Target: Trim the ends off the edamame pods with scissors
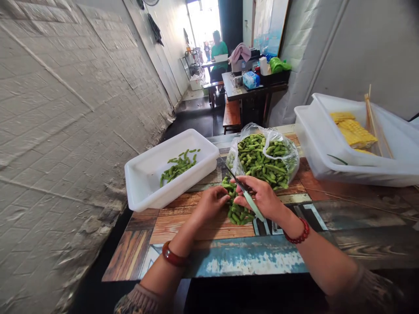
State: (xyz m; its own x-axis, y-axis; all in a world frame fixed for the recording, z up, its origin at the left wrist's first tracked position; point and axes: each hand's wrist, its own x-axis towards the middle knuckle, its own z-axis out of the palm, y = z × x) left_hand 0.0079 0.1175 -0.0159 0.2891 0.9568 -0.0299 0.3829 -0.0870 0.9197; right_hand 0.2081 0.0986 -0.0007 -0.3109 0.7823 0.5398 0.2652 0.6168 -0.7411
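Observation:
My right hand (267, 198) is closed around a pair of scissors (251, 204) with pale green handles, their dark blades pointing up and left. Just left of it, my left hand (209, 204) has thumb and fingers pinched together at the edge of a small pile of edamame pods (240, 215) on the table; whatever is between the fingertips is hidden. Beyond my hands stands a clear plastic bag (294, 162) full of green pods, its mouth open. To the left, a white plastic tub (144, 192) holds a small heap of pods.
On the right, stacked white tubs (307, 126) hold yellow corn pieces (355, 131) and wooden sticks (369, 115). Thin skewers lie on the patterned wooden table (176, 224). A quilted wall (65, 109) runs along the left. Farther back are another cluttered table (234, 89) and a person in green (219, 50).

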